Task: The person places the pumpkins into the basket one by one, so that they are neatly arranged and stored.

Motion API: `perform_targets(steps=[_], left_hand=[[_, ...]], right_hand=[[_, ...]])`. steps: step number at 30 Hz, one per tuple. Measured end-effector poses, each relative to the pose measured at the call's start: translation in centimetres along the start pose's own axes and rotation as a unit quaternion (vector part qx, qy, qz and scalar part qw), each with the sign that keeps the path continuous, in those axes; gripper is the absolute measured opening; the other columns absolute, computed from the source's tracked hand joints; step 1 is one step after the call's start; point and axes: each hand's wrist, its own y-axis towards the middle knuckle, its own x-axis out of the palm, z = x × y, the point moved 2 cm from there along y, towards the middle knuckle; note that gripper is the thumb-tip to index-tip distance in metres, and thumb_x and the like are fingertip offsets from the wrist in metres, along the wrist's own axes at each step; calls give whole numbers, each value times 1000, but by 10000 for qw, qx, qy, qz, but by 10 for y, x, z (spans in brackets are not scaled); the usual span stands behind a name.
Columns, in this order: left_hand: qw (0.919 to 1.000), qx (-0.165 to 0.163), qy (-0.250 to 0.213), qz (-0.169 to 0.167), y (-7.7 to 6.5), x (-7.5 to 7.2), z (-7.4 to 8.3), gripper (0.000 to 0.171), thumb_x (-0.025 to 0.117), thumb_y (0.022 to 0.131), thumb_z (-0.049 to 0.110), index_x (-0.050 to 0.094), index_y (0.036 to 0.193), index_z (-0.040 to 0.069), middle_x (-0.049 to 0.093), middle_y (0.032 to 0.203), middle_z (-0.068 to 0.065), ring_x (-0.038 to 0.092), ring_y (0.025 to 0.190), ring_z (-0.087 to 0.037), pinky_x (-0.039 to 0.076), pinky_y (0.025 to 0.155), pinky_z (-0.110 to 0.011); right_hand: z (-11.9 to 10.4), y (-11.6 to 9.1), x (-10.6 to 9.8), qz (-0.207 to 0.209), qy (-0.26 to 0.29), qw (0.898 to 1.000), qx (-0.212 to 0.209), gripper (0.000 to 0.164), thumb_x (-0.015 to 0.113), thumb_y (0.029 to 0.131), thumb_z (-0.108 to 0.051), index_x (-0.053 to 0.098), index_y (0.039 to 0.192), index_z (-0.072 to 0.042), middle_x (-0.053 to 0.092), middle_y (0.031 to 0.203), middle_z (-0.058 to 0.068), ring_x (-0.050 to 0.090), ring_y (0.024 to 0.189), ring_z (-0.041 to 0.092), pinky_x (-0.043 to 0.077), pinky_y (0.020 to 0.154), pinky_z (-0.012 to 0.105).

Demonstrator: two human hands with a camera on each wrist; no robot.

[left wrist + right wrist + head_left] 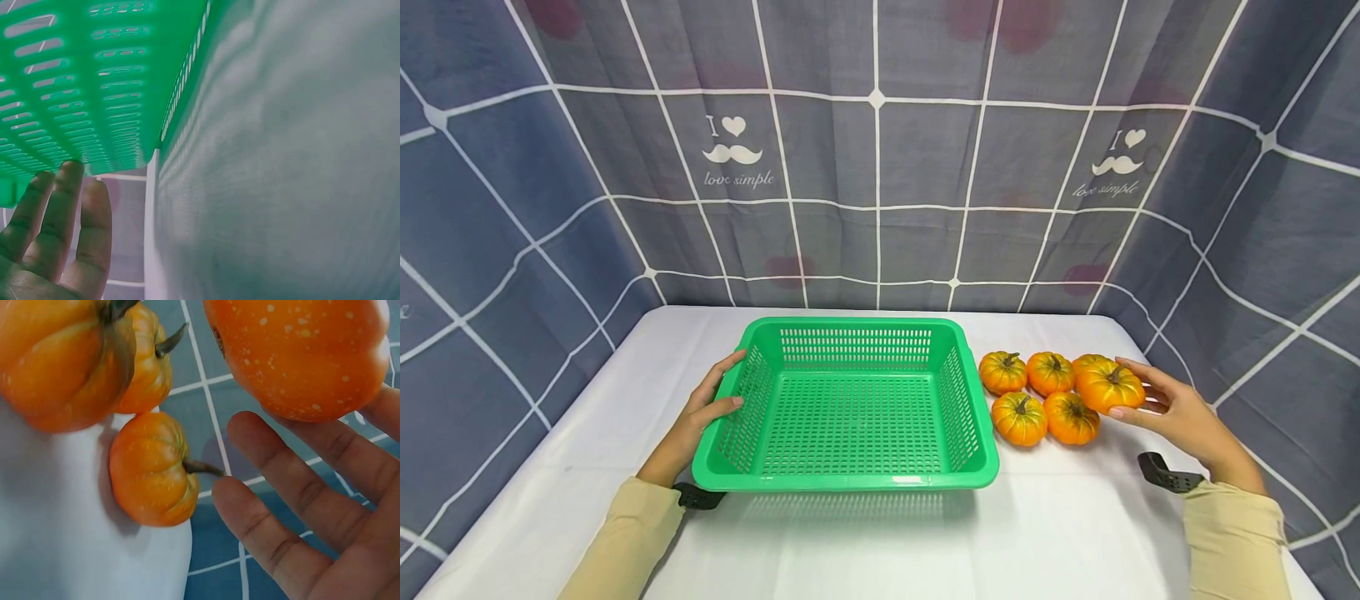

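Observation:
A green plastic basket (850, 482) with slotted walls stands on the white-covered table. My left hand (703, 408) holds its left rim, thumb and index finger over the edge; in the left wrist view three fingers (62, 219) extend along the outer wall. On the right, my right hand (1180, 412) pinches a small orange pumpkin (1108, 385) between thumb and fingers, raised above the others. In the right wrist view the held pumpkin (312, 356) rests against the fingertips, with two fingers extended below it. Nothing lies inside the basket.
Several more small pumpkins (1019, 419) sit in two rows right beside the basket's right side. The one at the back right is partly hidden by the held pumpkin. A grey-blue checked curtain (917, 167) surrounds the table (910, 550) at the back and sides.

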Motion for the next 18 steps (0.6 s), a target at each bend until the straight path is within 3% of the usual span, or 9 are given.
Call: perform_targets(steps=[18], left_hand=[[9999, 52, 113, -24, 0, 0, -1, 70, 46, 106, 5, 23, 172, 6, 26, 168, -27, 52, 130, -6, 52, 95, -21]], right_hand=[[-22, 11, 23, -140, 235, 9984, -503, 74, 83, 87, 8, 50, 153, 12, 56, 137, -34, 62, 108, -9, 48, 91, 6]])
